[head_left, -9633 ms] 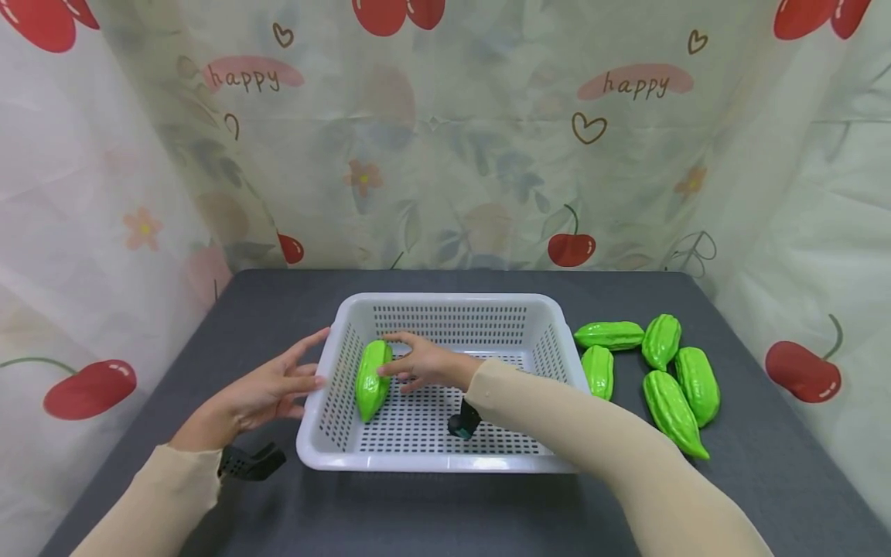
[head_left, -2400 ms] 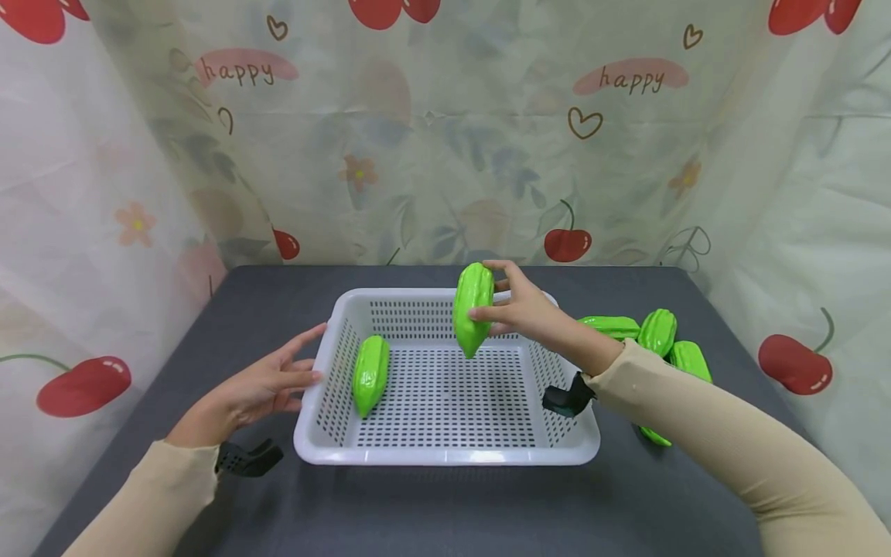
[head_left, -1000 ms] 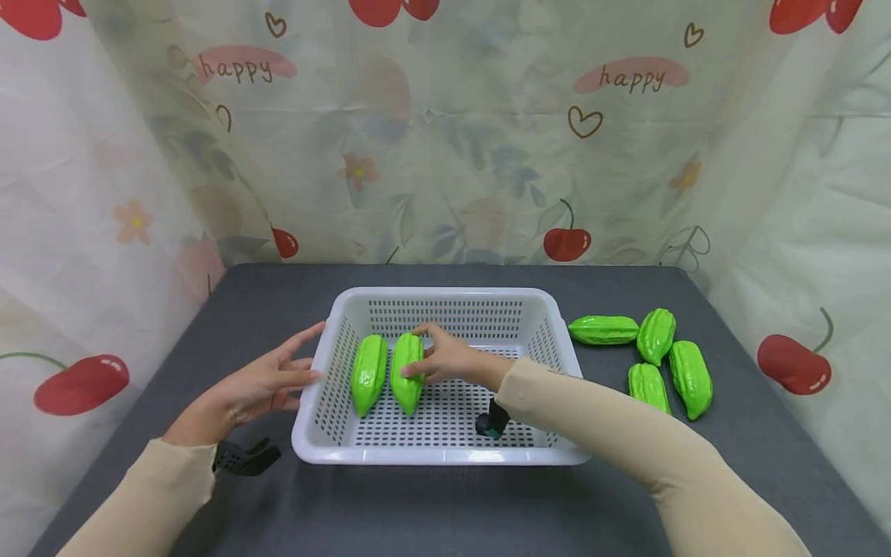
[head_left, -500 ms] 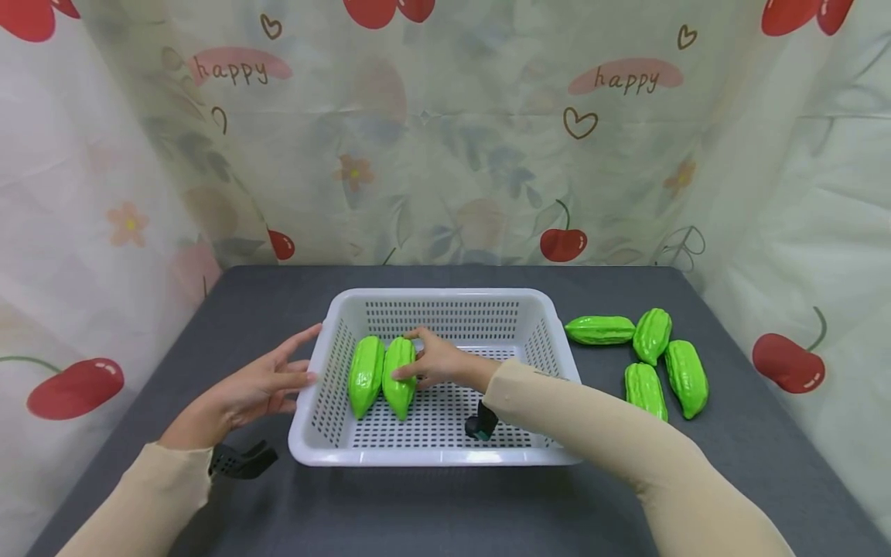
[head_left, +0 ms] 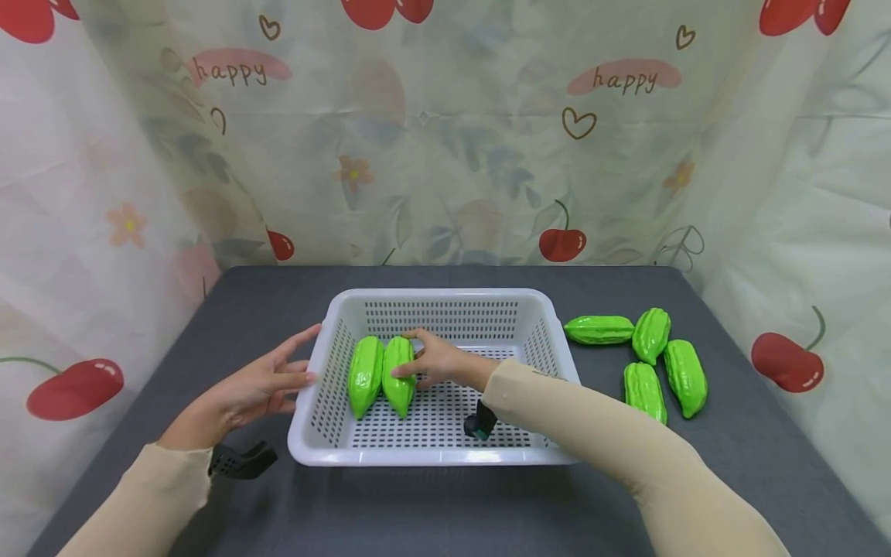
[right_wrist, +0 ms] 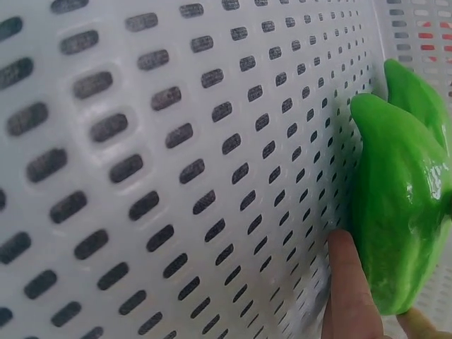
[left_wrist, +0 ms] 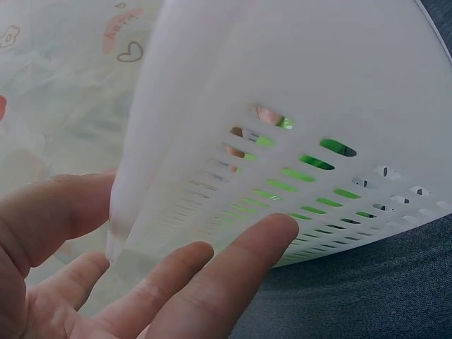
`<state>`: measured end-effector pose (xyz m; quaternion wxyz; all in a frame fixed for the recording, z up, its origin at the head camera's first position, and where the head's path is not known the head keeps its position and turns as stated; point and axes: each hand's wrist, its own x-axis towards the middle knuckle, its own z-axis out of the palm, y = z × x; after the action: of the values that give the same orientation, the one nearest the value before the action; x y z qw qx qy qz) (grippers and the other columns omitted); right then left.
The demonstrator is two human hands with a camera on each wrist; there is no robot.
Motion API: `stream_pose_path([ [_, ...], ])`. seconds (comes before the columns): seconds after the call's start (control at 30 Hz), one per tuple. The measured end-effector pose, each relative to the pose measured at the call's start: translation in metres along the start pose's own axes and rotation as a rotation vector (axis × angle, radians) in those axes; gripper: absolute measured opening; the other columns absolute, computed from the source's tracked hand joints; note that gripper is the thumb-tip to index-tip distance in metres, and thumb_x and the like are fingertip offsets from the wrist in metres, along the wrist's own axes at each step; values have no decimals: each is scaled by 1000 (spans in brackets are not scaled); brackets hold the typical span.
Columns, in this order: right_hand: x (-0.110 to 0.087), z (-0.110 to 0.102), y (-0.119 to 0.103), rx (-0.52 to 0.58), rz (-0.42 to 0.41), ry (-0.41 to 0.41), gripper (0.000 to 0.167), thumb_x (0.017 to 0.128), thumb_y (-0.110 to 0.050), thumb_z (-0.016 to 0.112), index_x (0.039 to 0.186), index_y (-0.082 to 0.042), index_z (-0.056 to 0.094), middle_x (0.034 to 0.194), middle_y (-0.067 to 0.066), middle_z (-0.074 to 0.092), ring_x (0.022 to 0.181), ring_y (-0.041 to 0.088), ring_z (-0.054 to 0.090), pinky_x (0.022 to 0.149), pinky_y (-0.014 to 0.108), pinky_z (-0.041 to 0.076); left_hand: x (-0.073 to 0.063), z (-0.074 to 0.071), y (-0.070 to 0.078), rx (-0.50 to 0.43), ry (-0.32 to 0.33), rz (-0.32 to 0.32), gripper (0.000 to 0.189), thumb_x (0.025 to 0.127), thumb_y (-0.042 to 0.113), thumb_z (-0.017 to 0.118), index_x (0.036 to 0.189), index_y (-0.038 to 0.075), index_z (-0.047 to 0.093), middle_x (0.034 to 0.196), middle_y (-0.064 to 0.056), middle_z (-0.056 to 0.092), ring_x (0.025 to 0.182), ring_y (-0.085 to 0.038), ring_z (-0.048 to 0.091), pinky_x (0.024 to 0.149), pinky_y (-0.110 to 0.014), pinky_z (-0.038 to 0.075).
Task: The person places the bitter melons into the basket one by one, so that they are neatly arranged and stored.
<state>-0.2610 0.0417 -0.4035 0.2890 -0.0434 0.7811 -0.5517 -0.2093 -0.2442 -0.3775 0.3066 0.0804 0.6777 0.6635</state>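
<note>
Green gourds (head_left: 398, 377) lie paired in a white basket (head_left: 431, 458); right fingers (head_left: 412, 369) grip one, left fingers (head_left: 294, 380) spread at the rim (head_left: 297, 427).

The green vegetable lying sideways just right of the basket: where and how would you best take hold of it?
Probably around the middle of that sideways vegetable, from above, pinching its front and back long sides. It lies crosswise with those sides free, while its ends sit close to the basket and a neighbouring vegetable.
</note>
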Motion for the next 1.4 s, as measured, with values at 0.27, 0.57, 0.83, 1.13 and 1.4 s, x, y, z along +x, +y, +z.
stream_pose_path([
  [0.27,1,0,1,15,-4,-15,79,84,-8,75,149,-14,31,132,25,51,116,35,58,89,46,55,-2,0,1,-4,-3,0,90,96,8,59,155,34,-3,155,-24,27,115,-31,62,91,-59,49],
  [0.57,1,-2,2,15,-6,-24,79,85,-10,74,150,-16,30,133,24,50,118,34,58,89,46,55,-1,0,1,1,0,-5,90,95,9,59,155,34,-3,155,-23,27,117,-33,61,92,-60,49],
  [0.83,1,-2,2,27,2,-21,79,85,-10,74,150,-16,29,133,25,50,119,35,57,90,46,55,-2,1,2,-1,-3,-4,89,96,9,59,155,34,-2,156,-24,26,117,-33,61,92,-59,49],
  [1.13,3,-2,4,32,-1,-22,79,84,-10,74,150,-16,30,134,24,50,118,34,57,89,46,55,-1,1,2,-1,3,-8,90,95,8,59,155,35,-2,156,-25,25,116,-33,61,91,-60,49],
  [1.4,2,-2,4,35,-3,-19,79,85,-10,74,150,-17,30,135,24,50,119,35,57,88,45,55,0,1,1,-7,14,-14,90,95,7,60,155,35,-1,155,-24,27,116,-32,62,92,-60,49],
])
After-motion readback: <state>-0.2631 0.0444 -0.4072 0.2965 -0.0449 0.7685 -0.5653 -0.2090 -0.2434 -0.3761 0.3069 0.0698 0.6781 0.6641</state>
